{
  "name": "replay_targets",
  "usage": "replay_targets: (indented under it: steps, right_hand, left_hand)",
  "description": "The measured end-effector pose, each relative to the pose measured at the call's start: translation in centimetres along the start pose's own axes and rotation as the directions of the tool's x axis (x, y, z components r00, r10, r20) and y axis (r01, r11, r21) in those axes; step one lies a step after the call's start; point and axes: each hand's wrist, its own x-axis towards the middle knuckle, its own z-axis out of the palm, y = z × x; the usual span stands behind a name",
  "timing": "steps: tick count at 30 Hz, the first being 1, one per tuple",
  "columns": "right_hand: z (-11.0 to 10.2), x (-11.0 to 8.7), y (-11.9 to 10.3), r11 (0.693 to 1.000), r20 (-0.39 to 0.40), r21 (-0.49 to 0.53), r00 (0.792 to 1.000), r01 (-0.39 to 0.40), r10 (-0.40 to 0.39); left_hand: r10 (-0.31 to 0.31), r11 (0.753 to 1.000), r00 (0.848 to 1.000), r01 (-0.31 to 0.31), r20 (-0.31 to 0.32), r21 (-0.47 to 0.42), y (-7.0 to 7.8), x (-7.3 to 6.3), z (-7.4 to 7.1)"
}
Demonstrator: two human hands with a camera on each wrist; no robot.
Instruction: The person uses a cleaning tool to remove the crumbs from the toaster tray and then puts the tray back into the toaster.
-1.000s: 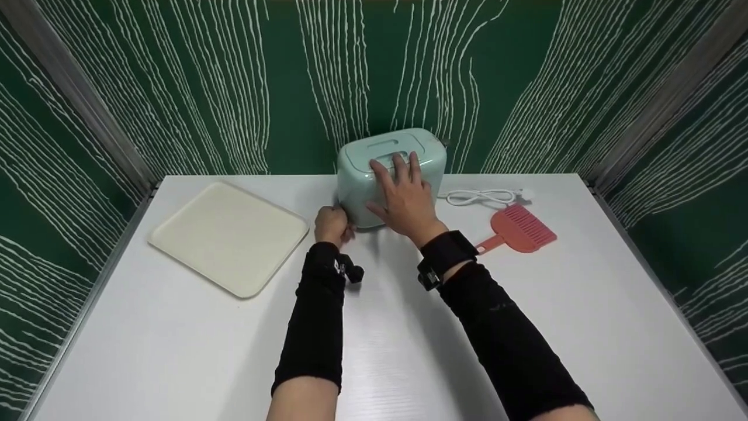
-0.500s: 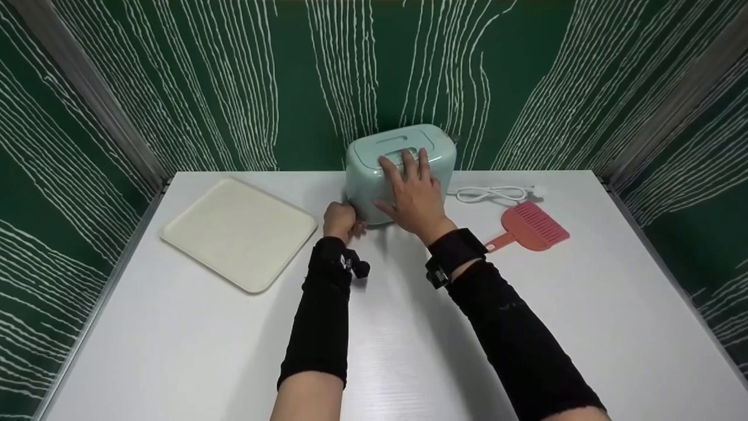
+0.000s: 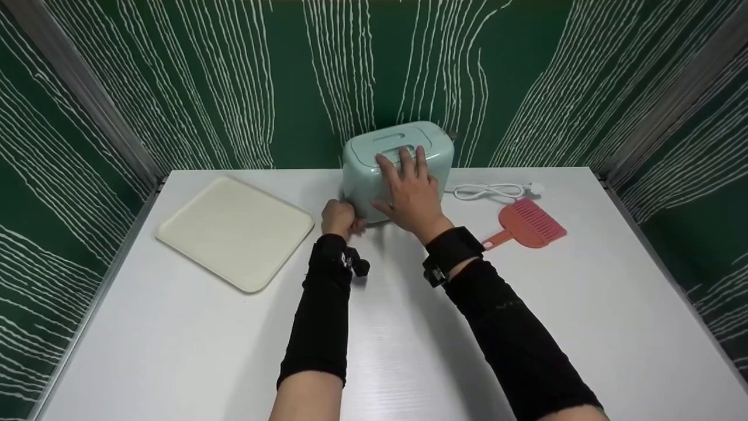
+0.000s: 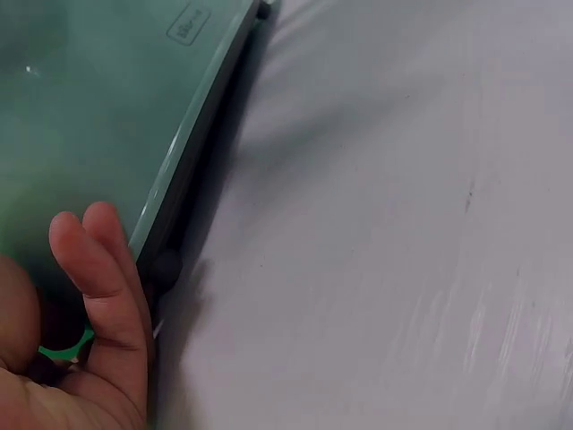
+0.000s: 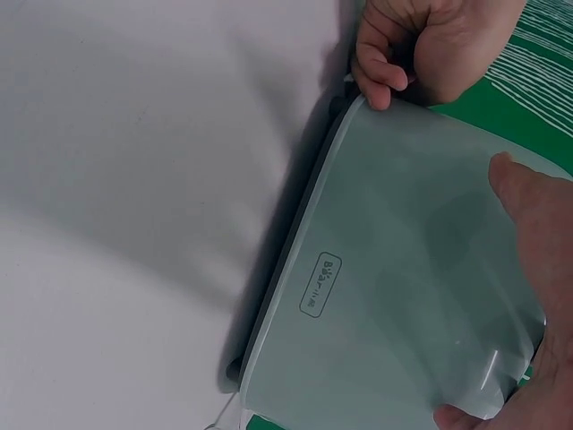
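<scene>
A mint-green toaster (image 3: pixel 365 184) stands upright near the back wall, its slots facing up. My left hand (image 3: pixel 339 216) is at the toaster's lower left end, fingers curled and gripping there beside the base. In the left wrist view two fingertips (image 4: pixel 85 246) show against the lower edge; the exact part gripped is hidden. My right hand (image 3: pixel 416 202) rests spread across the front and top edge, fingertips at the near slot. Its thumb (image 5: pixel 515 179) lies against the front face in the right wrist view, where a small printed label (image 5: pixel 320 284) also shows.
A cream tray (image 3: pixel 234 234) lies at the left of the white table (image 3: pixel 374 351). Right of the toaster are a folded white power cord (image 3: pixel 488 191) and a red-orange brush-like tool (image 3: pixel 529 223) with a handle. A green wall (image 3: pixel 321 146) with white lines stands behind.
The head view shifts slightly. Both hands keep their places on the toaster, and nothing else visibly moves.
</scene>
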Motion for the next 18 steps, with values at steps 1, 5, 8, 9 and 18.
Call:
replay_targets:
  steps: [1,5,8,9,18]
  right_hand:
    - [0.00,-0.06,0.02,1.000,-0.005,0.000,1.000,0.001,-0.002]
    - [-0.03,-0.28,0.06,1.000,-0.026,-0.004,1.000,0.013,-0.013]
    - [-0.05,-0.42,0.10,1.000,-0.033,-0.003,0.999,0.017,-0.018]
    - [-0.06,-0.44,0.10,1.000,-0.029,-0.001,0.999,0.015,-0.015]
    - [-0.06,-0.31,-0.10,1.000,0.001,-0.026,1.000,0.003,-0.003]
  left_hand:
    - [-0.002,1.000,1.000,0.002,-0.001,0.004,0.02,-0.02,0.07]
    - [-0.007,0.999,1.000,0.008,-0.015,0.052,-0.12,0.23,0.45]
    - [-0.014,0.997,1.000,0.014,-0.011,0.073,-0.17,0.39,0.61]
    - [-0.013,0.997,1.000,0.014,-0.009,0.078,-0.14,0.40,0.61]
    - [0.004,0.994,0.998,0.003,-0.059,0.112,0.19,-0.39,0.60]
